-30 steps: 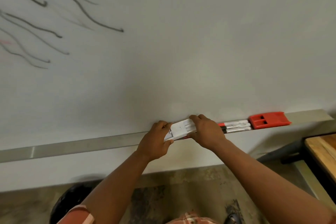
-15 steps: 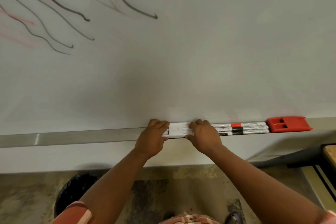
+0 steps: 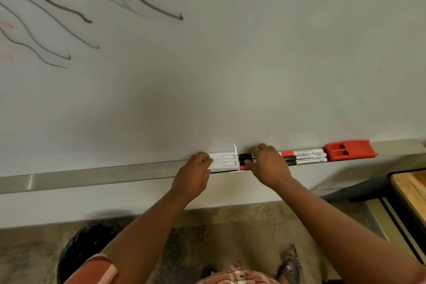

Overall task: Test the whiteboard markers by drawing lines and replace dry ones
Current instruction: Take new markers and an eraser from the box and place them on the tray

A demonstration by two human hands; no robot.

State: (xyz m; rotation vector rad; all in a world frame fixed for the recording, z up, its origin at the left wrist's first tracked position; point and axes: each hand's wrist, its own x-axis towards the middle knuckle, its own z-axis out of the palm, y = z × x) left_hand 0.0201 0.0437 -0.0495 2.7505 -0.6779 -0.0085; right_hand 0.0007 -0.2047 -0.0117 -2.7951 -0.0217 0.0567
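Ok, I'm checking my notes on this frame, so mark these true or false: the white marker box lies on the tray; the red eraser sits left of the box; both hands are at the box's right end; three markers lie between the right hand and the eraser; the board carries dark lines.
1. The white marker box lies on the tray: true.
2. The red eraser sits left of the box: false, it is at the far right.
3. Both hands are at the box's right end: false, the left hand holds its left end and the right hand is at its right end.
4. Three markers lie between right hand and eraser: true.
5. The whiteboard carries dark lines: true.

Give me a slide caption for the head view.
Left hand steadies white marker box on tray; right hand pulls markers out.
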